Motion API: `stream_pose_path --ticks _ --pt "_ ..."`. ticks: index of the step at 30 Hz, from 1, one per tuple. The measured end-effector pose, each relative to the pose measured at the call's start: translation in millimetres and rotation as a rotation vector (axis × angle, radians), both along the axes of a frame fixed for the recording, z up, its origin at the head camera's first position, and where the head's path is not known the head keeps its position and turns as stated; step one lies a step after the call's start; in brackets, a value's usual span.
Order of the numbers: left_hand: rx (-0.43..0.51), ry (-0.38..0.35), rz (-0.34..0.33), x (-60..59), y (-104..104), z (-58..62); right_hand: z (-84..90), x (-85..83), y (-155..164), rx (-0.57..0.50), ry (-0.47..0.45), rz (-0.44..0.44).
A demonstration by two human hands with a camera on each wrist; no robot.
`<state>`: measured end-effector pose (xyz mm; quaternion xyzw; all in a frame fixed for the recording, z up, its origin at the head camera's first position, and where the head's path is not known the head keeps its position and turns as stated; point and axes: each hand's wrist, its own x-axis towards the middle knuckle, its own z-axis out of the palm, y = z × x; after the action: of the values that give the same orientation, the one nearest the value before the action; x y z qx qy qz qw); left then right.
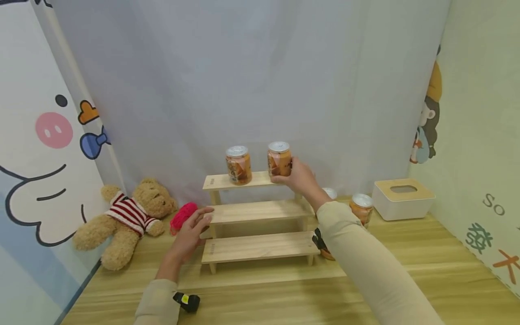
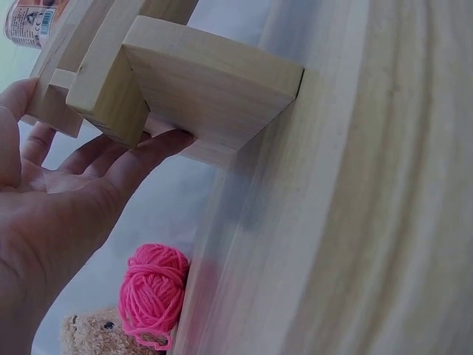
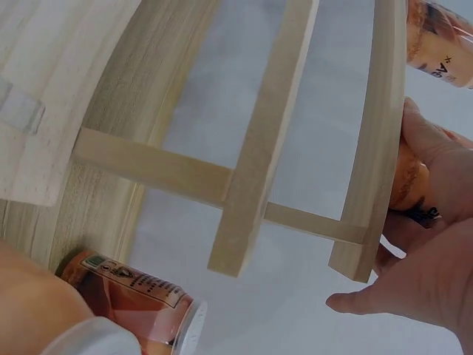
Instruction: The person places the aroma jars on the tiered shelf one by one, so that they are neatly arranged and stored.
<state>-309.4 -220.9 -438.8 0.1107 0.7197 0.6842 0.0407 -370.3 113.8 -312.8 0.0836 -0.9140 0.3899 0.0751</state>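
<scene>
Behind the right arm [image 1: 365,253], a jar [image 1: 325,250] sits mostly hidden.

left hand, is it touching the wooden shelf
Touching. In the left wrist view the fingertips of the left hand press against the underside of a step of the shelf, with no gap showing.

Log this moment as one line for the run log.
right hand: grips jar on top shelf | left hand: open, touching middle shelf
</scene>
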Motion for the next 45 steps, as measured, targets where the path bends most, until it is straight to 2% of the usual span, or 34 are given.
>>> stream_pose_path --ticks 4,6,8,16,21,26,33,40,45 --pt "0.009 0.004 0.007 -1.0 0.6 -2.4 -0.3 4.5 9.5 -0.14 -0.058 0.038" --pt "0.012 0.003 0.01 -1.5 0.5 -3.1 0.2 11.3 18.4 -0.213 -0.093 0.053" --pt "0.013 0.006 0.005 -1.6 0.1 -2.6 0.1 21.4 29.6 -0.236 -0.106 0.062" --pt "-0.015 0.032 0.003 -3.7 -6.3 3.6 -11.8 73.2 74.8 -0.135 -0.065 0.16" --pt "-0.006 0.021 -0.006 -3.5 -8.4 5.4 -30.3 91.5 96.7 -0.055 -0.001 0.227" --pt "0.008 0.017 -0.009 -3.7 -4.8 3.8 -52.0 96.6 114.1 -0.027 -0.006 0.296" --pt "0.02 0.0 0.025 -0.7 -4.4 0.4 -72.9 97.0 118.0 0.041 0.018 0.275" --pt "0.01 -0.007 0.001 0.9 -2.2 -1.1 -77.6 101.7 122.6 0.101 0.032 0.251" --pt "0.021 -0.005 0.015 -0.6 1.0 -2.3 -74.2 104.4 128.8 0.098 -0.033 0.263"
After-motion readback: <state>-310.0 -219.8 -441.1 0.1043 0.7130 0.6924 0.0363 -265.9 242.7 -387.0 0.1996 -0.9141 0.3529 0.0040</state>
